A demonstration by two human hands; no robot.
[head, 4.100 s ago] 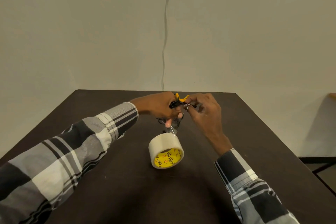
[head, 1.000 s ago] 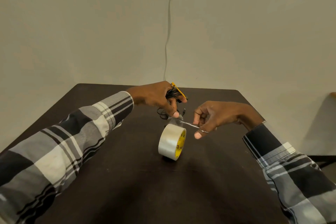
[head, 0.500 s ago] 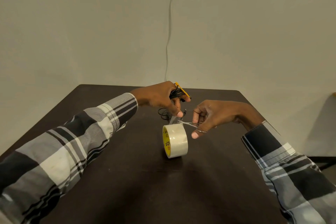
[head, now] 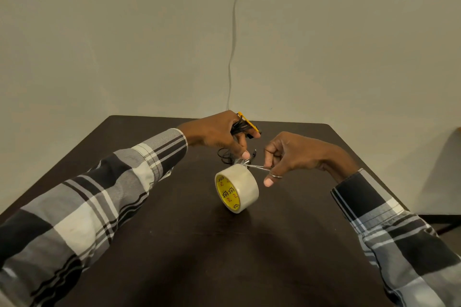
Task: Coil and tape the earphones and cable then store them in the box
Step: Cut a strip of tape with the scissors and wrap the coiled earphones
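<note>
Two hands work above the dark counter (head: 224, 257), which we take first. Below the fingers of both hands, the tape roll (head: 236, 188) stands on edge on the counter, its yellow core facing left. Our left hand (head: 217, 136) has its fingers clamped round the coiled black earphones (head: 240, 127), loose loops hanging under the thumb. Our right hand (head: 291, 154) has fingers curled through small scissors (head: 259, 167), whose blades reach toward the left thumb tip, just above the roll.

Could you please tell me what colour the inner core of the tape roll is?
Yellow with dark print, seen in the head view: tape roll.
</note>
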